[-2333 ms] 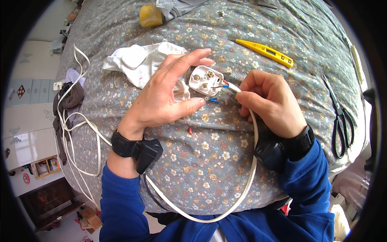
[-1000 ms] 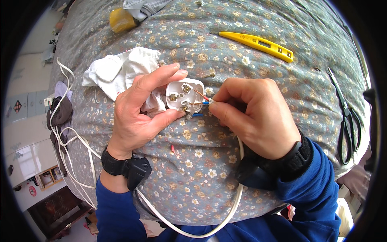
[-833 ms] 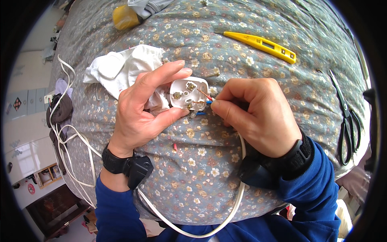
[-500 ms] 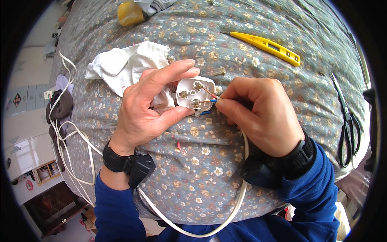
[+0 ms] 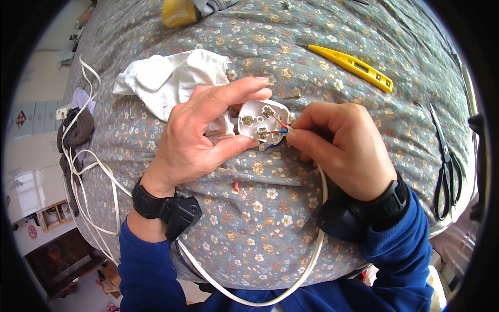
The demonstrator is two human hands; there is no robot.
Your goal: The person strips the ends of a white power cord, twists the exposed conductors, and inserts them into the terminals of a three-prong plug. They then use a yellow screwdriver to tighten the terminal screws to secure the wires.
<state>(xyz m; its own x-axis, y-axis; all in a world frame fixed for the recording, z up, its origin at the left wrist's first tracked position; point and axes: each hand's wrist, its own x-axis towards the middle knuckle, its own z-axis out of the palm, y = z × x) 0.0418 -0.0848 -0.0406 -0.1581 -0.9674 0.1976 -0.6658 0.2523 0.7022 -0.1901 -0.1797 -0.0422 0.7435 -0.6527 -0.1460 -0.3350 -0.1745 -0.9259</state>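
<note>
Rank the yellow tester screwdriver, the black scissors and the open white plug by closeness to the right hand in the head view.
1. Open white plug: touching the right hand at its fingers, to its left.
2. Yellow tester screwdriver: up and beyond the hand.
3. Black scissors: far right edge of the flowered cloth.

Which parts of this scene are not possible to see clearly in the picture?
- Head view: the wire ends at the open white plug are too small to tell whether they sit in the terminals.
- The right hand covers the start of the white cable.
- The left hand hides the plug's far side.
- The black scissors bend near the rim.
</note>
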